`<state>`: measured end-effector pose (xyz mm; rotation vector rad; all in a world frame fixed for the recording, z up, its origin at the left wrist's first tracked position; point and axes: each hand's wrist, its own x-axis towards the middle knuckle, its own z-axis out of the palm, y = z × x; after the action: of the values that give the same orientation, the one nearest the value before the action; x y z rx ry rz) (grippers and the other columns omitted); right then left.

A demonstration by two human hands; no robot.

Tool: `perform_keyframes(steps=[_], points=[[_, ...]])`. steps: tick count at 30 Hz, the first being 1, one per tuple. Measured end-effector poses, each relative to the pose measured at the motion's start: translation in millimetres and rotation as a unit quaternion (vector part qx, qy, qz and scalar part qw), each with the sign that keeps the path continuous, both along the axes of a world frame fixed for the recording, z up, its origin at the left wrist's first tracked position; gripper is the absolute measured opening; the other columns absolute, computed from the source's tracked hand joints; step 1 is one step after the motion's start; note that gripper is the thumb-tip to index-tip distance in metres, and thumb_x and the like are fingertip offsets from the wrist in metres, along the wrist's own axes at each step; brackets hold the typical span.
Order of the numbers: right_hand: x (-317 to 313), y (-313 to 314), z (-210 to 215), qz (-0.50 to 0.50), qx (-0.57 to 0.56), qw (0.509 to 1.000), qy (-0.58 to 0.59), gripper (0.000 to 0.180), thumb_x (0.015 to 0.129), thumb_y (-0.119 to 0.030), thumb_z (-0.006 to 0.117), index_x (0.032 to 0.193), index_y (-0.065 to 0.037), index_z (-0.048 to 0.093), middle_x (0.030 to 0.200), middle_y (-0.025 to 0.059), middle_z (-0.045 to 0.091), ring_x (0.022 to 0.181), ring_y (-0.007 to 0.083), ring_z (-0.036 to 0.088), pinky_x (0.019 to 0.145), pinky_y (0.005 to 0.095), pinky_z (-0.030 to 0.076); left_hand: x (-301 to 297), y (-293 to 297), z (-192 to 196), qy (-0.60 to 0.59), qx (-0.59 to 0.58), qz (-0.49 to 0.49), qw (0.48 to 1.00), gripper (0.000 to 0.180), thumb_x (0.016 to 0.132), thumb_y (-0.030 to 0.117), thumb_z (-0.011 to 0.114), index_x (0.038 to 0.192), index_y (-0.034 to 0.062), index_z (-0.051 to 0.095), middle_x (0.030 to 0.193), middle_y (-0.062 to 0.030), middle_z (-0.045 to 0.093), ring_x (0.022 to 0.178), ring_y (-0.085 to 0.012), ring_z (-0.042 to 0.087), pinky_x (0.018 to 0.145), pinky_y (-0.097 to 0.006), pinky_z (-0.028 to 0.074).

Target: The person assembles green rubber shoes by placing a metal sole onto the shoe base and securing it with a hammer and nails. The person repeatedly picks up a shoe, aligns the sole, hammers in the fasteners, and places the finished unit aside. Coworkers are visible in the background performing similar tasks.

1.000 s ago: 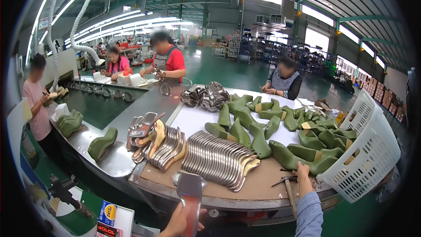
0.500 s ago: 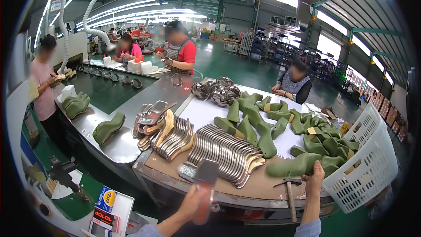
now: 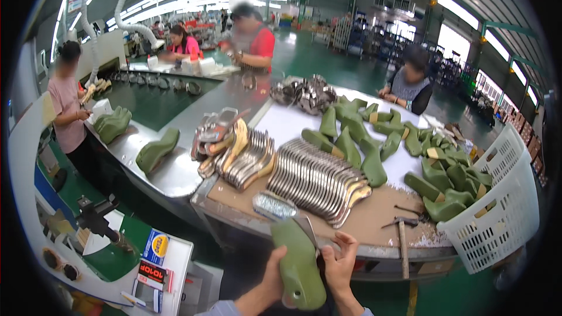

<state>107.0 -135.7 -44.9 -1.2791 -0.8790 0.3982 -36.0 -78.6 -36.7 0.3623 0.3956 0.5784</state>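
Smooth green foot-shaped shoe last, one: before the brown-topped bench. Left hand: clamped round its side, presumably bearing weight. Right hand: thumb beside thin grey plate, perhaps steadying; contact unclear. Curved silvery plates: rowed on bench, likely to save room.

You've got two hands, one hand-held green last, one wooden-handled hammer, one white basket, four co-workers nearby.
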Motion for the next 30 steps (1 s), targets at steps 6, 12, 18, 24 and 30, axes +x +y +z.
perform_keyframes(steps=[6, 12, 18, 24, 30], points=[[-47.3, -58.0, 4.1, 0.269, -0.062, 0.879, 0.389, 0.089, 0.087, -0.058, 0.071, 0.145, -0.003, 0.032, 0.133, 0.0121, 0.052, 0.122, 0.0218, 0.056, 0.104, 0.0355, 0.046, 13.2, 16.8, -3.3, -0.033, 0.039, 0.016, 0.999, 0.063, 0.092, 0.05, 0.048, 0.127, -0.0016, 0.057, 0.112, -0.0155, 0.066, 0.096, -0.0253, 0.066, 0.086, -0.037, 0.056], [11.3, -46.9, 34.6, 0.174, -0.102, 0.965, -0.166, 0.07, 0.076, -0.012, 0.087, 0.128, -0.002, 0.04, 0.124, 0.016, 0.056, 0.113, 0.028, 0.059, 0.098, 0.0394, 0.047, 21.4, 51.2, 27.4, -0.149, 0.235, 0.108, 0.954, 0.081, 0.093, 0.04, 0.069, 0.153, 0.0071, 0.026, 0.135, -0.0149, 0.054, 0.117, -0.0246, 0.058, 0.097, -0.04, 0.052], [45.8, 3.4, 6.8, 0.095, -0.048, 0.91, -0.401, 0.063, 0.069, -0.006, 0.088, 0.118, -0.008, 0.049, 0.119, 0.0211, 0.058, 0.106, 0.0415, 0.06, 0.087, 0.0465, 0.051, 17.7, 89.3, 24.6, -0.052, 0.198, 0.285, 0.936, 0.047, 0.101, 0.032, 0.056, 0.139, 0.0115, 0.039, 0.128, -0.0193, 0.056, 0.117, -0.0337, 0.059, 0.096, -0.049, 0.053], [29.8, 26.0, 10.6, 0.135, -0.075, 0.873, -0.463, 0.062, 0.066, -0.008, 0.085, 0.119, -0.01, 0.054, 0.114, 0.0145, 0.056, 0.104, 0.0372, 0.056, 0.086, 0.0451, 0.048, -36.1, 88.0, -24.1, 0.074, 0.194, 0.348, 0.914, 0.037, 0.099, 0.02, 0.047, 0.134, 0.0073, 0.044, 0.12, -0.0186, 0.062, 0.112, -0.032, 0.063, 0.096, -0.043, 0.053], [32.4, 33.9, -6.2, 0.166, -0.116, 0.871, -0.448, 0.057, 0.067, -0.007, 0.083, 0.117, -0.011, 0.057, 0.104, 0.0117, 0.054, 0.097, 0.0349, 0.055, 0.082, 0.0453, 0.049, -79.3, 146.2, -39.9, 0.395, 0.562, 0.191, 0.701, 0.029, 0.089, 0.0, 0.056, 0.115, -0.0035, 0.068, 0.111, -0.0146, 0.069, 0.105, -0.0233, 0.067, 0.093, -0.033, 0.051]])
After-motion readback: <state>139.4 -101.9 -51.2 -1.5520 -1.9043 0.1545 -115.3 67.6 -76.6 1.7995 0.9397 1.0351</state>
